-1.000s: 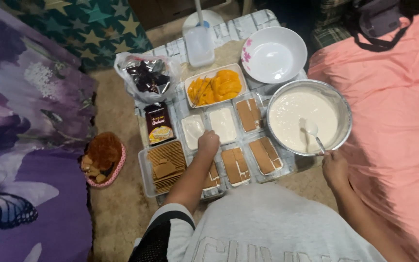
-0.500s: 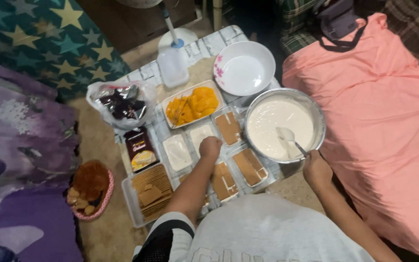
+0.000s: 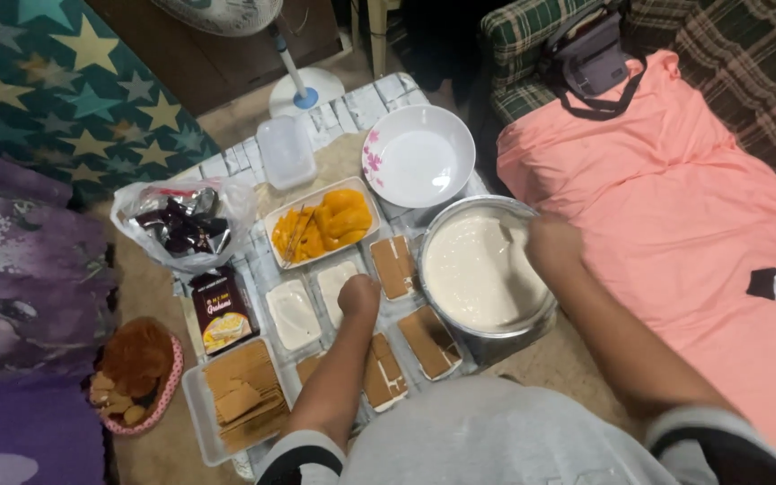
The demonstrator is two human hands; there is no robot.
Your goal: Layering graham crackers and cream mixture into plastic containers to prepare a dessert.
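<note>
My left hand (image 3: 358,298) rests closed on a small rectangular container of white cream (image 3: 338,280), among several small containers lined with brown crackers (image 3: 394,266). My right hand (image 3: 551,244) is blurred over the far right rim of a large metal bowl of white cream (image 3: 478,271); its fingers look curled, but I cannot tell what it grips. A tray of orange mango slices (image 3: 323,224) lies just beyond the left hand. A clear tub of stacked crackers (image 3: 240,397) stands at the near left.
A white bowl with pink flowers (image 3: 417,154), a clear lidded tub (image 3: 286,151), a plastic bag of dark wrappers (image 3: 181,224), a brown cracker box (image 3: 221,313), a pink basket (image 3: 136,377). A peach-covered mattress (image 3: 675,233) lies right; a fan base (image 3: 303,90) behind.
My right hand has risen from the near side of the metal bowl to its far right rim. The view has shifted and tilted; my left hand stays on the cream container.
</note>
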